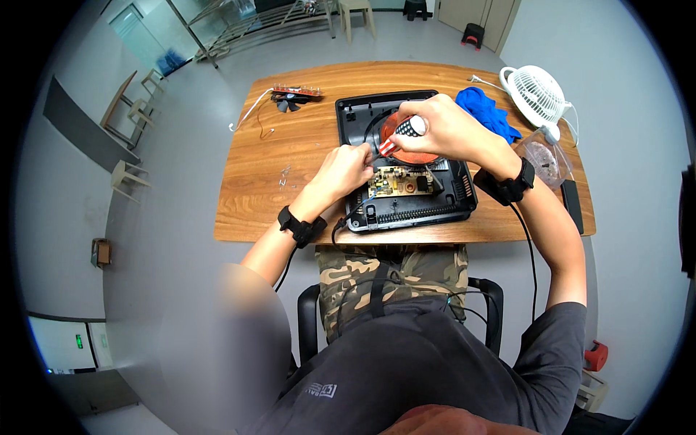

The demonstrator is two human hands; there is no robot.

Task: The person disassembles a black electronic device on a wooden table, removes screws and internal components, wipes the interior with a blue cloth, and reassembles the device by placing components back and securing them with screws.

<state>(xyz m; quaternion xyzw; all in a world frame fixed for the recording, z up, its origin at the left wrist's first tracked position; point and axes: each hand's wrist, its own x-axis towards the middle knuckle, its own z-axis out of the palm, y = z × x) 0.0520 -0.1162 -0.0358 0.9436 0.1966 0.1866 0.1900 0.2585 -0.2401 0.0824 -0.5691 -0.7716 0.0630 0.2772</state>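
An opened induction cooker's black housing [348, 130] lies on the table in front of me, with an orange-red coil [418, 157] at its far side. A circuit board [395, 183] sits nearer to me in the same shell. My right hand [448, 125] is closed round a screwdriver [410, 128] with a black, white and red handle, tilted above the coil. Its shaft points left and down toward the coil's left edge. There my left hand [344, 171] has its fingers pinched together close to the screwdriver's tip; whatever they hold is hidden.
At the table's [268, 210] far left lie a small fan [288, 104] and a red circuit strip [304, 90], with small screws [284, 176] nearer. To the right are a blue cloth [484, 112], a white fan [535, 93], a clear container [544, 161] and a black box [572, 206].
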